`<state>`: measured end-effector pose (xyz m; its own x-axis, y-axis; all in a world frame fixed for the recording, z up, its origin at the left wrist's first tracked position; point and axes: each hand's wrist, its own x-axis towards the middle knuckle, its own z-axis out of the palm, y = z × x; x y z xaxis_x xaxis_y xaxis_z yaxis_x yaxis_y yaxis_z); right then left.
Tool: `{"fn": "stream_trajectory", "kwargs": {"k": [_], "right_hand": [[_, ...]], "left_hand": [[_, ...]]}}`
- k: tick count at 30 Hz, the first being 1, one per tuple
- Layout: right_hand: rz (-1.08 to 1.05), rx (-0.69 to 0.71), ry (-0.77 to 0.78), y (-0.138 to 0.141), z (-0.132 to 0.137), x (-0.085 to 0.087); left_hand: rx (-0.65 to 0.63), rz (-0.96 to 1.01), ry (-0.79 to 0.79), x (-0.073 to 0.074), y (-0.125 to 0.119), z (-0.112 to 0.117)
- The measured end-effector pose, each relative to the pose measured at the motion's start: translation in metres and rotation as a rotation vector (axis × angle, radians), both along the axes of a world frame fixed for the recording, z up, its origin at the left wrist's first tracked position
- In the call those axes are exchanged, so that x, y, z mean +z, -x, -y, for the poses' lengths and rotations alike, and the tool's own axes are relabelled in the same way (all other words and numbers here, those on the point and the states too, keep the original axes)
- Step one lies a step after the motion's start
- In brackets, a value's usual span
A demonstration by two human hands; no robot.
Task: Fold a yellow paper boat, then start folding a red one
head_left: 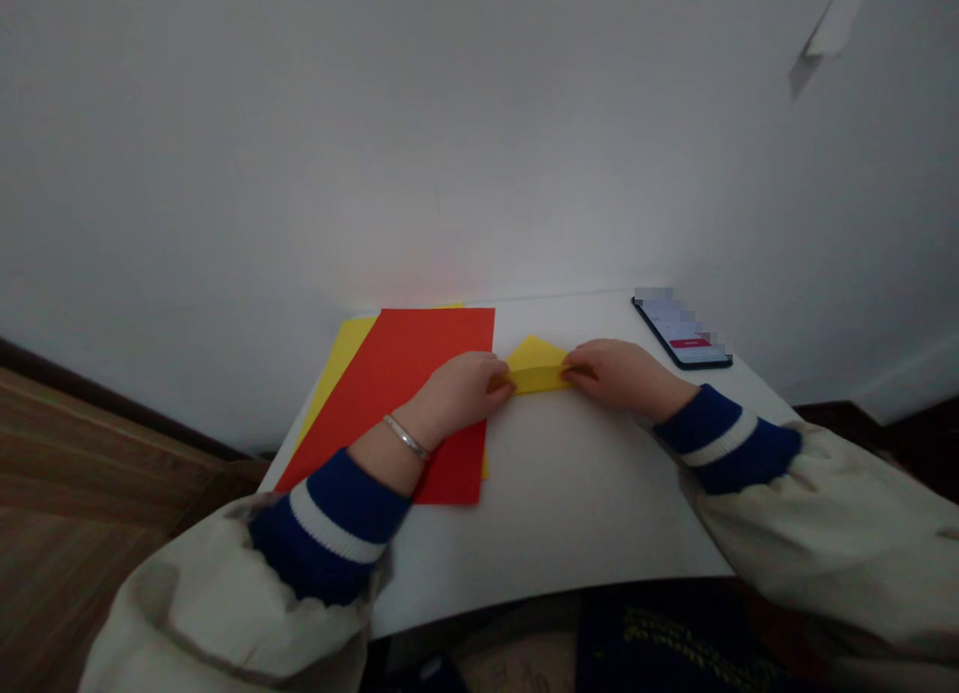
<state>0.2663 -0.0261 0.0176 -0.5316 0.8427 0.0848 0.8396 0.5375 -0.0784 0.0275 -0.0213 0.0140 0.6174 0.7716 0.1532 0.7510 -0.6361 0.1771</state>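
A small piece of folded yellow paper is stretched between my two hands over the white table. It has a pointed top and a folded band along its lower edge. My left hand pinches the left end of the band, its wrist above the red sheet. At the right end, my right hand grips the paper between thumb and fingers. The fingertips cover both ends of the fold.
A red sheet of paper lies over a yellow sheet on the left of the white table. Back right lies a phone with its screen lit. A wall rises behind the table; wooden furniture stands at left.
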Motion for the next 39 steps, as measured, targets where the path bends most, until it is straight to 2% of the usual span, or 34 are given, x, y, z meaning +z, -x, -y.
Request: {"fn": "stream_trajectory", "kwargs": {"k": [7,15,23,31,39], "right_hand": [[-0.07,-0.01,0.0,0.0037,-0.0002,-0.0009],[-0.112,-0.072,0.046,0.0037,0.001,-0.0002],[-0.066,-0.112,0.002,0.0063,0.003,-0.0009],[-0.105,-0.225,0.127,0.0054,0.0005,0.0012],[-0.098,-0.287,0.13,0.0028,-0.005,-0.0008]], "left_hand": [[0.092,0.04,0.038,-0.0029,-0.0038,-0.0019],[0.105,-0.001,0.035,-0.0035,-0.0046,-0.0025],[0.123,-0.046,0.02,-0.0006,-0.0057,-0.0018],[0.172,-0.061,0.137,0.0018,-0.0061,-0.0012],[0.204,-0.031,0.196,0.0031,-0.0072,-0.001]]}}
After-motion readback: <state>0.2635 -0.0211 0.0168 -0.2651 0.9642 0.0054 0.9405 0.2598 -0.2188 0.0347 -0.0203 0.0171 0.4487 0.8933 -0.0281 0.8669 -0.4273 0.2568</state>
